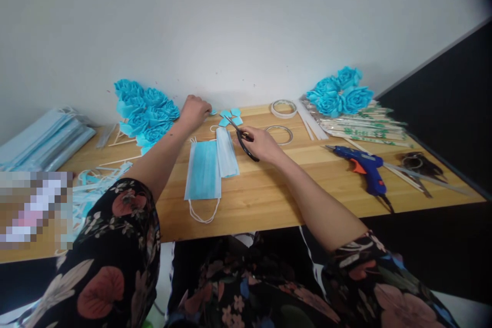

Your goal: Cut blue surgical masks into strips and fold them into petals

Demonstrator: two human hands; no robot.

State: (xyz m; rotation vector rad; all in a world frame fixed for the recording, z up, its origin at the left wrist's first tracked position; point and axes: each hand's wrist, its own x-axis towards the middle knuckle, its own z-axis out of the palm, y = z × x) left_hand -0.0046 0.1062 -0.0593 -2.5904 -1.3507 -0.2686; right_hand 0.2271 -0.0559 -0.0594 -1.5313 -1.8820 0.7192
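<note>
My right hand (261, 144) grips black-handled scissors (239, 136), blades pointing up-left toward small cut blue pieces (230, 117). My left hand (195, 111) reaches to the table's far edge, fingers closed over a small blue piece near the wall; what it pinches is mostly hidden. A blue face mask (203, 170) lies flat between my arms, and a second, folded mask (226, 152) rests beside it under the scissors.
Blue mask-fabric roses lie at back left (146, 110) and back right (340, 93). Two tape rolls (283, 108), wrapped chopsticks (365, 125), a blue glue gun (363, 164), a mask stack (42, 141) and cut ear loops (96, 179) sit on the wooden table (269, 200).
</note>
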